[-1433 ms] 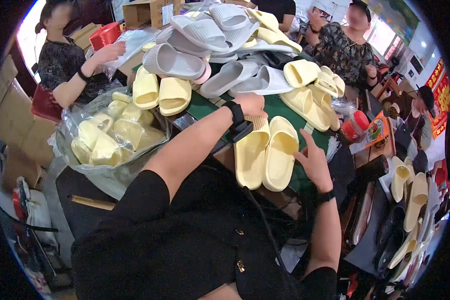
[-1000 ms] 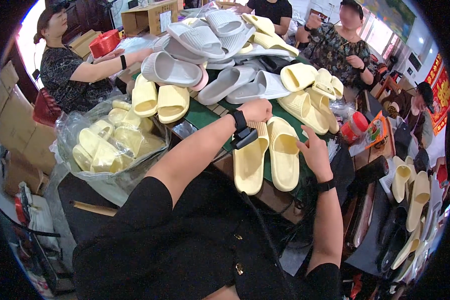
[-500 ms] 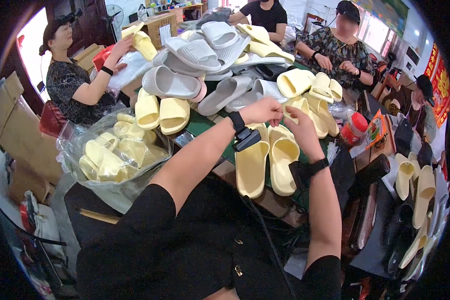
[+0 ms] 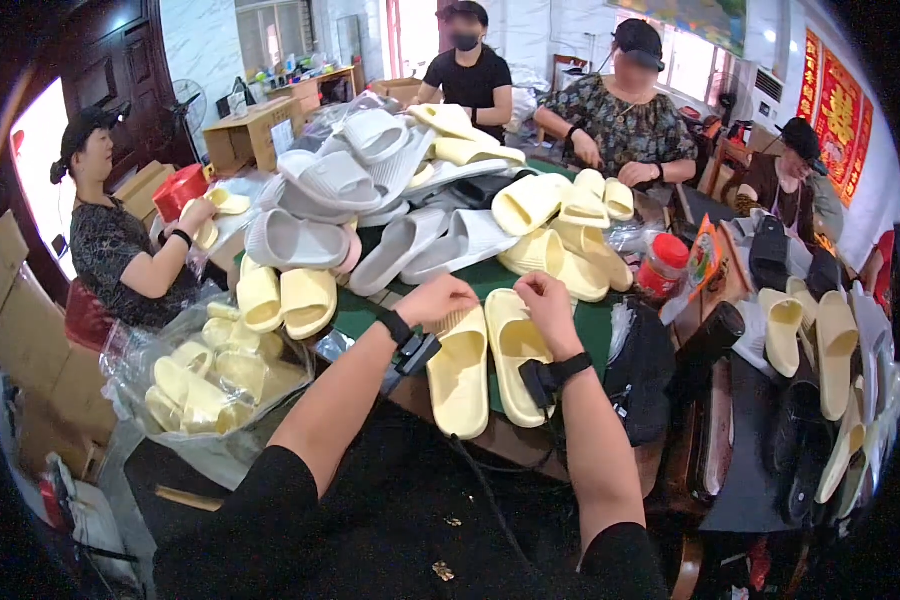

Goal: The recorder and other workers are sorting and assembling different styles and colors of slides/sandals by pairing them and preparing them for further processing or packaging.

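Note:
Two pale yellow slippers stand side by side at the near table edge, heels toward me: a left slipper [image 4: 458,385] and a right slipper [image 4: 520,350]. My left hand [image 4: 438,301] is over the left slipper's strap, its fingertips pressed together. Beside the right slipper's toe end, my right hand [image 4: 551,312] is closed in a pinch. Whatever either pinch holds is too small or hidden to name. Beyond my hands rises a heap of grey slippers [image 4: 325,180] with yellow ones, among them a yellow pair [image 4: 308,303] at its near left.
A clear plastic bag of yellow slippers [image 4: 205,375] stands at left. Right are a red-lidded jar [image 4: 663,262], a black bag [image 4: 642,375] and more slippers [image 4: 836,350]. Several people work around the green-topped table [image 4: 590,335]; the person at left holds a yellow slipper [image 4: 208,234].
My hands were close together above the slippers' toes; now they are apart, one by each slipper. The view has shifted, and the person at left has lowered the yellow slippers.

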A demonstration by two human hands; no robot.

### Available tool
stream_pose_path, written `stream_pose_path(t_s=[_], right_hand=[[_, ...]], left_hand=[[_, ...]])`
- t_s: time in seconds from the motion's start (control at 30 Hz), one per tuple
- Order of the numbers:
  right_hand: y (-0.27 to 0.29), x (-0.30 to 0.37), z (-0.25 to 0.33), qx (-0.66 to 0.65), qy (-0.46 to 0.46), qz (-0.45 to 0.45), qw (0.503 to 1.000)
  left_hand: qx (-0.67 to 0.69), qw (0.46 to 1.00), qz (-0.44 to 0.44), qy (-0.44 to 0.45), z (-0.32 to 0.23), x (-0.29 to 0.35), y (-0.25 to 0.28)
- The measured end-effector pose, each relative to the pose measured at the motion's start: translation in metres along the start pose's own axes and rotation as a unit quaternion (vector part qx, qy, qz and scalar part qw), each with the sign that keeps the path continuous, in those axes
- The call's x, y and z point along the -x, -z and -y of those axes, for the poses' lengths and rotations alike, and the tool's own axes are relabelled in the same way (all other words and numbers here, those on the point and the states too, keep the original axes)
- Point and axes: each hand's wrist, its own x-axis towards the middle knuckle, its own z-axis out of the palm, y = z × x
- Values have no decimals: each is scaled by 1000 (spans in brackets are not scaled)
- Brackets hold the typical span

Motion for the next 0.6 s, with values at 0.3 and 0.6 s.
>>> stream_pose_path(t_s=[0.3,0.6], right_hand=[[5,3,-4,-11,41,-47,998],[7,11,9,198,191,-54,960]], left_hand=[[-70,997,-36,4,-9,-6,-7],[-176,978,-114,18,-24,-3,-13]])
